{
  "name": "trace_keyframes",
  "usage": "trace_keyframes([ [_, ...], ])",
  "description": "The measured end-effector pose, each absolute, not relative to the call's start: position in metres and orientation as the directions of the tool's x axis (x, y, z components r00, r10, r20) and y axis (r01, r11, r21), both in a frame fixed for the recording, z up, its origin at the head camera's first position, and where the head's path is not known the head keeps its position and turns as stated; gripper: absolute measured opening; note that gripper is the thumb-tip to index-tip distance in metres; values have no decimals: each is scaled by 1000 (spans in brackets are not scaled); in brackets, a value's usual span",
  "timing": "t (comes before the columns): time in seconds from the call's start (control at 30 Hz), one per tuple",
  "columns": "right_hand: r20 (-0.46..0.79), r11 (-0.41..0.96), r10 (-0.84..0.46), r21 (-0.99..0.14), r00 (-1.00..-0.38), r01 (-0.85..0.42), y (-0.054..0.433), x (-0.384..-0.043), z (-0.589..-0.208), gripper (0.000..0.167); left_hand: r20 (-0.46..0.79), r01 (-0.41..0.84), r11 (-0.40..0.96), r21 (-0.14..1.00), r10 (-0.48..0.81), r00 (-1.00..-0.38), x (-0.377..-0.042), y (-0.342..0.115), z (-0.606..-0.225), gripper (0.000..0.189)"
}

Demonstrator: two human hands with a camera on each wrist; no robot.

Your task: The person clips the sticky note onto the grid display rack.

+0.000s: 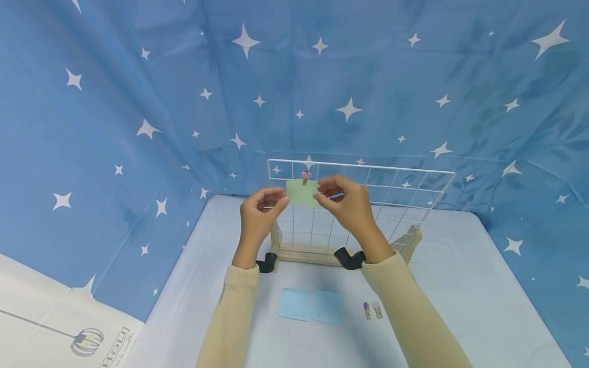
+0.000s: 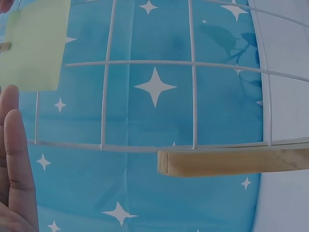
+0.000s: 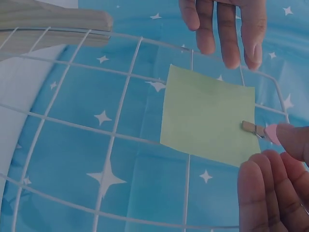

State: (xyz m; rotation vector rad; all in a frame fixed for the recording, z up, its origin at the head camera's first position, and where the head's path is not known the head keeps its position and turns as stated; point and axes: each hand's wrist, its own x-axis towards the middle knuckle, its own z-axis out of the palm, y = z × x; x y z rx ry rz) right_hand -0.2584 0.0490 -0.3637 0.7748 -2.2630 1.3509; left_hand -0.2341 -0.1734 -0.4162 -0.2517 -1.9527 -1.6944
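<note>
A pale green paper note hangs from the upper part of a white wire grid, held at its top edge by a small wooden clothespin with a pink heart. My left hand is raised at the note's left edge, thumb and fingers spread apart. On the other side, my right hand has its thumb and fingertips right at the note's right edge. From the right wrist, the right thumb overlaps the heart, and the left fingers are a little apart from the note.
The grid stands in a wooden base on a white-covered table. Two light blue notes lie side by side in front of it. To their right are two clothespins, one purple-topped and one white-topped. A starry blue curtain hangs behind.
</note>
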Motion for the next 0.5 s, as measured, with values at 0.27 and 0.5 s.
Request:
trace_keyframes([
  [0.27,504,312,-298,-751,-810,-582,61,-254,-374,29,487,454,199,868,-165,-858,-224,-176,-421,25],
  [0.5,441,314,-330,-783,-835,-537,70,-249,-383,31,454,424,211,881,-126,-882,-215,-179,-424,32],
])
